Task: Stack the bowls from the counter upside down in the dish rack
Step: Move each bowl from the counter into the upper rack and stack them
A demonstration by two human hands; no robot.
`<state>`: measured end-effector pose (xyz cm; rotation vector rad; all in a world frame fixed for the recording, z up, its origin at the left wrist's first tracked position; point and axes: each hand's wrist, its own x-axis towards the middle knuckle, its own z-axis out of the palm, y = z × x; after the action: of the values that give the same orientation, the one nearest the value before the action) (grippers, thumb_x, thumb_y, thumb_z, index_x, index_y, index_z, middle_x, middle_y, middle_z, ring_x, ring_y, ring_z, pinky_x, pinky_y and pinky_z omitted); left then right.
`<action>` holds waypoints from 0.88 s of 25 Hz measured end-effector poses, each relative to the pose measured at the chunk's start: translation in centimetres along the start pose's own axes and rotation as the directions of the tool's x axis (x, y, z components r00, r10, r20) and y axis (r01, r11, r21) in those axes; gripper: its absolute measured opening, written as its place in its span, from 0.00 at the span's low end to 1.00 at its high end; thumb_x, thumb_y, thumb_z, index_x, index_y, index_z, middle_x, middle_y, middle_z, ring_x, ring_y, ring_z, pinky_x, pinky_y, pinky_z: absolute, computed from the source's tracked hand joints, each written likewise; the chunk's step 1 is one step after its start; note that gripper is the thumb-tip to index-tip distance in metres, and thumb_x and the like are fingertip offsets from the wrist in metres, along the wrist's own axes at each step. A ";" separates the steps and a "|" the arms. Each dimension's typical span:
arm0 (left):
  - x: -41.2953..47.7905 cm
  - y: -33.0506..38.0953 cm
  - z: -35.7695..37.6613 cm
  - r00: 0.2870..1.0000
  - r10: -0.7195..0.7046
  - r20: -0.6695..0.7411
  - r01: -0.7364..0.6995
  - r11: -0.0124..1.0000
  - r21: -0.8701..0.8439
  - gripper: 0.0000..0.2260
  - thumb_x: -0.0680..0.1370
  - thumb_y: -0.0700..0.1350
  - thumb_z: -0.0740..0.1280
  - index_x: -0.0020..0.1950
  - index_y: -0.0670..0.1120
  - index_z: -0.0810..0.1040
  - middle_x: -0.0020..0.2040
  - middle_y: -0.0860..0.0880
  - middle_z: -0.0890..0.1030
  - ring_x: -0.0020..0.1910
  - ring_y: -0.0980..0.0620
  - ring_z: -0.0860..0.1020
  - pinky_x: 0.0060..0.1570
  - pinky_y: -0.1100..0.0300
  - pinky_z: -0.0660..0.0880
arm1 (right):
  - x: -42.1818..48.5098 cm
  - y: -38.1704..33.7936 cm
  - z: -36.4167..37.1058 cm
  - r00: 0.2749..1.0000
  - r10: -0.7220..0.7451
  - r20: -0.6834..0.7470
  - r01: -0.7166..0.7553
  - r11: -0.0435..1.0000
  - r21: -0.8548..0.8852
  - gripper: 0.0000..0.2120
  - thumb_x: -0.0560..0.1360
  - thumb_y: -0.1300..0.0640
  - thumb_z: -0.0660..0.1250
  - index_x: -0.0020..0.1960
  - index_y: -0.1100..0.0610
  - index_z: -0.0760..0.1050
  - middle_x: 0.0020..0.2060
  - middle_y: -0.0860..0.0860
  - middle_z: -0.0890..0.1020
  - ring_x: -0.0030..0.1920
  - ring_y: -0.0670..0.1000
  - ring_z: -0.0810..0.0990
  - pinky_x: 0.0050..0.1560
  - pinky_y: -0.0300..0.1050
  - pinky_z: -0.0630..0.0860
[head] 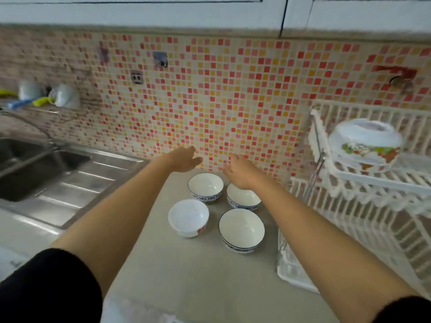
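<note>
Black sleeves low in frame; my left hand [184, 159] and right hand [240, 171] hover spread and empty over four bowls [241, 226] at centre; dish rack [373, 183] right. Glazed, slippery, breakable, I judge: grip rims.

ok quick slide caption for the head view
Both empty hands, left hand and right hand, reach over four upright bowls; one bowl already inverted in the dish rack.

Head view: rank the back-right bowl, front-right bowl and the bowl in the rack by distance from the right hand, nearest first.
1. Back-right bowl, upright on the counter, directly under the right hand.
2. Front-right bowl, upright, toward the person from that hand.
3. Floral bowl, upside down on the dish rack's upper shelf, off to the right.
</note>
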<state>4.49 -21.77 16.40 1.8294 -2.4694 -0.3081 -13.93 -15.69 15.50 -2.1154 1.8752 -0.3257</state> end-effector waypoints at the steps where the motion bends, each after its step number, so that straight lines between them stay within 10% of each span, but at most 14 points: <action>1: -0.2 -1.7 1.9 0.998 -0.050 0.041 0.050 0.999 0.008 0.27 0.81 0.55 0.53 0.74 0.40 0.56 0.72 0.37 0.64 0.71 0.39 0.63 0.67 0.48 0.62 | 0.6 -0.2 3.0 0.997 0.045 0.060 -0.047 0.998 0.031 0.29 0.81 0.48 0.53 0.75 0.64 0.52 0.74 0.61 0.57 0.72 0.61 0.60 0.69 0.54 0.61; 12: -0.5 -9.1 21.4 0.901 -0.338 0.273 0.388 0.908 -0.158 0.23 0.79 0.44 0.60 0.70 0.32 0.61 0.68 0.35 0.66 0.65 0.38 0.70 0.62 0.52 0.67 | 3.9 -0.5 25.4 0.815 0.473 0.334 -0.578 0.626 0.524 0.21 0.79 0.55 0.56 0.67 0.67 0.68 0.61 0.65 0.77 0.60 0.62 0.77 0.61 0.50 0.74; 17: -0.8 -8.7 20.2 0.868 -0.421 0.263 0.496 0.729 -0.471 0.18 0.76 0.33 0.61 0.65 0.31 0.65 0.53 0.38 0.76 0.51 0.40 0.80 0.49 0.53 0.80 | 3.5 -0.9 24.3 0.857 0.411 0.311 -0.515 0.662 0.545 0.16 0.75 0.65 0.58 0.61 0.69 0.72 0.39 0.57 0.82 0.39 0.52 0.75 0.23 0.32 0.68; 19: -0.9 -8.7 17.9 0.875 -0.420 0.240 0.482 0.715 -0.506 0.18 0.74 0.32 0.62 0.64 0.31 0.65 0.55 0.37 0.76 0.51 0.38 0.79 0.49 0.49 0.79 | 3.4 -1.8 22.5 0.882 0.391 0.263 -0.467 0.649 0.601 0.16 0.75 0.65 0.57 0.61 0.68 0.72 0.34 0.52 0.80 0.34 0.47 0.75 0.26 0.33 0.68; 22: -1.1 -8.5 12.7 0.915 -0.390 0.101 0.378 0.746 -0.548 0.18 0.74 0.35 0.62 0.63 0.34 0.65 0.59 0.36 0.75 0.50 0.36 0.80 0.45 0.48 0.80 | 3.5 -3.7 17.8 0.937 0.338 0.088 -0.304 0.668 0.679 0.18 0.75 0.67 0.55 0.65 0.65 0.65 0.54 0.60 0.78 0.44 0.52 0.79 0.39 0.35 0.77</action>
<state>10.78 -21.43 2.42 2.0035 -1.6790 -0.9175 -3.69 -17.58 0.18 -1.2589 1.7277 -0.8404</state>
